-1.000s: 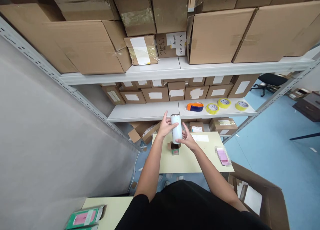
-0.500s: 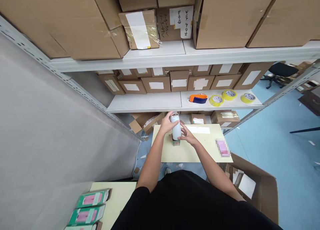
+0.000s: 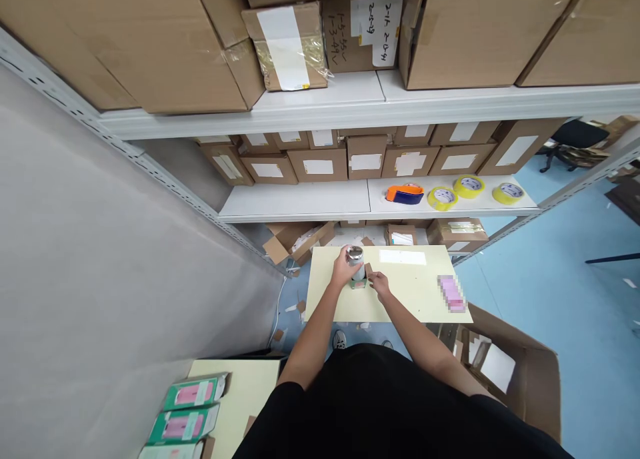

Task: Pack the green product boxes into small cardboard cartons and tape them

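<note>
The left hand is closed around a white cup standing upright, its lower end inside a small box on the surface. The right hand pinches the box's flap (brown cardboard).

torso: black short-slv tee | forearms bare | left hand, right hand: no gloves, no rings seen

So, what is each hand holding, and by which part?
Left hand grips the white bottle around its upper body; right hand holds the small box by its open flap.
</note>
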A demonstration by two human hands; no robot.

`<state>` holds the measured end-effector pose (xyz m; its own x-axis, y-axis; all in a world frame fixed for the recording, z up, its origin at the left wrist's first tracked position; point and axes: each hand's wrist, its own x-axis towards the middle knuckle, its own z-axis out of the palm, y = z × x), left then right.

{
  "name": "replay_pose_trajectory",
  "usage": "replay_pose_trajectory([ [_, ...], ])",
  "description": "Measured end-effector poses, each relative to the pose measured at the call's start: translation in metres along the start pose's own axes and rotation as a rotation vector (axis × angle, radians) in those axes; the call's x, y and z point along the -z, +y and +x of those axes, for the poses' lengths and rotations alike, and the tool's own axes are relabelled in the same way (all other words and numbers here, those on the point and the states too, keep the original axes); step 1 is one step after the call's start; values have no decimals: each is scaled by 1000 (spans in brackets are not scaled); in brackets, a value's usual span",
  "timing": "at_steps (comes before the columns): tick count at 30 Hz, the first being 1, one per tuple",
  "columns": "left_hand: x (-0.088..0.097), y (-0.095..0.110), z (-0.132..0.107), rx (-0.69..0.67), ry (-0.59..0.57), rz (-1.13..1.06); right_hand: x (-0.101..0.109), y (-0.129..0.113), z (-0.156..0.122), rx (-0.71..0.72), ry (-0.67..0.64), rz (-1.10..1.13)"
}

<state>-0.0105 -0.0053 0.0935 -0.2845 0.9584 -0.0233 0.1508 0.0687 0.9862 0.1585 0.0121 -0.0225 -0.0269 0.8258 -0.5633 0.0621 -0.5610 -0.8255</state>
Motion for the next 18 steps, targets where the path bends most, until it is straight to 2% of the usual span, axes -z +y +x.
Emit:
replay_pose_trajectory([
  [4,-1,-26,-15,0,-27,104,-10,4,-2,19,15,45],
  [7,-3,-49,-20,5,-118,245,-16,4,-5,15,44,68],
  [12,-10,-85,-20,-91,-179,445,-22,4,-7,10,97,100],
  [15,-13,-95,-23,-72,-229,485,-23,6,-7,13,109,112],
  [18,-12,-96,-29,-66,-274,465,-24,8,-7,17,104,117],
])
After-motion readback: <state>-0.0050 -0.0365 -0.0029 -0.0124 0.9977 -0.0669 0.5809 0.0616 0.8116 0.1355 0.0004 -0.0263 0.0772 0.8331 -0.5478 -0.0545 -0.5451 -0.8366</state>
